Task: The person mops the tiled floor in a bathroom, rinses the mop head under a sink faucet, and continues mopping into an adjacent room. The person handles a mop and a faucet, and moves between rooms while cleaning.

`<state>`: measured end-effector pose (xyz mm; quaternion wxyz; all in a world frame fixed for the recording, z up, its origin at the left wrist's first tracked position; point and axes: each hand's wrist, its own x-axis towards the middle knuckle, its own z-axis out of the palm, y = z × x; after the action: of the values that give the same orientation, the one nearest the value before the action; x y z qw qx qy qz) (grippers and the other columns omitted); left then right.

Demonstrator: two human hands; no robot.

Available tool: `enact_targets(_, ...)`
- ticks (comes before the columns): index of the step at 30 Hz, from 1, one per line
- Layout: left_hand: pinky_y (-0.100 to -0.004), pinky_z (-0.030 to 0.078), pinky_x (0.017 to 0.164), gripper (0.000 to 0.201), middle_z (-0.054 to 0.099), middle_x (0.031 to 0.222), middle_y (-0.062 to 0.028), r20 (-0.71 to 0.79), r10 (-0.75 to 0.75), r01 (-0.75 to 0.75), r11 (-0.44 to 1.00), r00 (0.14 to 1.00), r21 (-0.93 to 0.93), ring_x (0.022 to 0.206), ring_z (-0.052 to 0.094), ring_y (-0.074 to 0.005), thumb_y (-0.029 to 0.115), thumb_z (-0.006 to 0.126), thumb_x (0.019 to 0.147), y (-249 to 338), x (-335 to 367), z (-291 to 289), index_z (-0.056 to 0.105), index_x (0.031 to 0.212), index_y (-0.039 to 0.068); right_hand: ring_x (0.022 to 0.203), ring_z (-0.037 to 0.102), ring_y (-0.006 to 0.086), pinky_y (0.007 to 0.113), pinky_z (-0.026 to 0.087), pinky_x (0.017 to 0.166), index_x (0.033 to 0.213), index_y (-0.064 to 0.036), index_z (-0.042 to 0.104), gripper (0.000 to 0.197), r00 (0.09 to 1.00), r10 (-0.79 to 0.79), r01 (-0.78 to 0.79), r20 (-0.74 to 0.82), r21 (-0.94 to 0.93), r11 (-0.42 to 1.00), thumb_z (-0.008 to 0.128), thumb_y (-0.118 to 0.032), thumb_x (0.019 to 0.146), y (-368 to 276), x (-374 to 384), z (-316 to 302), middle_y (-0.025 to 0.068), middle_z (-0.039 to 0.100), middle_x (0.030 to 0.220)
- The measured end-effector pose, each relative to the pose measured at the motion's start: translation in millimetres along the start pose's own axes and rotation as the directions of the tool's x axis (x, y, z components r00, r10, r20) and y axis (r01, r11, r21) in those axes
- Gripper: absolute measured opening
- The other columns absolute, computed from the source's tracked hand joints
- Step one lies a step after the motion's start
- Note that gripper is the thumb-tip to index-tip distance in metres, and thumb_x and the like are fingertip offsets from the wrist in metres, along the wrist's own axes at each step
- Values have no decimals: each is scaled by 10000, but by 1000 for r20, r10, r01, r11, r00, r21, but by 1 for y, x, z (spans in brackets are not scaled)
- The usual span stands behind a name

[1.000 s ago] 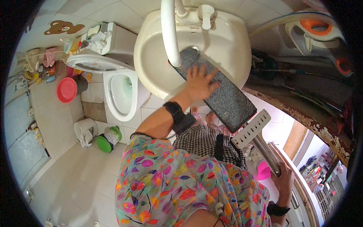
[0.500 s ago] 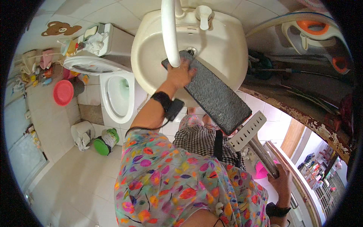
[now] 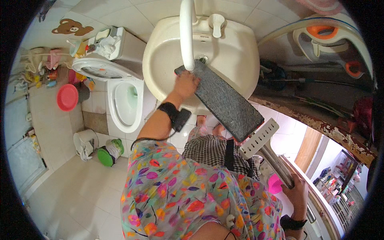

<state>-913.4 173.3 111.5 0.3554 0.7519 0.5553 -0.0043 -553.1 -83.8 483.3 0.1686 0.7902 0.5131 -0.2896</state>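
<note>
Head view shows your left hand pressing the soft, floppy mop pad flat over the sink while your right hand holds a closed grip on the stiff handle.

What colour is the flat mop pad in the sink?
Dark grey and speckled, the mop pad lies across the cream sink; the head view shows it best.

The flat mop has a long grey rectangular pad lying tilted across the near rim of the white sink, its far end under the tap. Its white perforated head plate and metal handle slant to the near right.
</note>
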Motion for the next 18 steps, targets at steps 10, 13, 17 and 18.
enact_targets(10,-490,389,994,450,500,1284,-253,-192,-119,116,993,974,-25,1200,473,-424,355,461,948,21,-2,13,519,1268,44,780,642,345,435,503,675,1029,-18,614,461,990,137,-135,27,-83,987,788,-212,648,9,2,5,177,653,848)
enact_targets(13,-462,413,981,448,517,1260,-231,-161,-9,-11,993,987,-121,1156,501,-420,346,459,952,26,0,11,505,1259,23,781,645,338,428,504,678,1032,-20,621,470,995,99,-99,-3,-56,994,793,-221,644,7,3,7,175,654,853)
enact_targets(17,-424,482,855,393,616,1034,-251,-333,90,-229,884,939,-406,945,595,-390,293,479,967,102,-4,-6,538,1134,-58,783,645,332,423,506,688,1036,-18,625,479,990,135,-135,45,-11,991,795,-232,643,5,5,7,173,655,861)
enact_targets(18,-411,504,812,377,629,1001,-234,-413,-8,-228,823,911,-520,890,620,-359,277,475,975,122,-4,-15,540,1113,-67,780,645,333,423,506,689,1035,-16,625,475,989,142,-141,44,-32,989,793,-230,645,4,5,7,172,655,859)
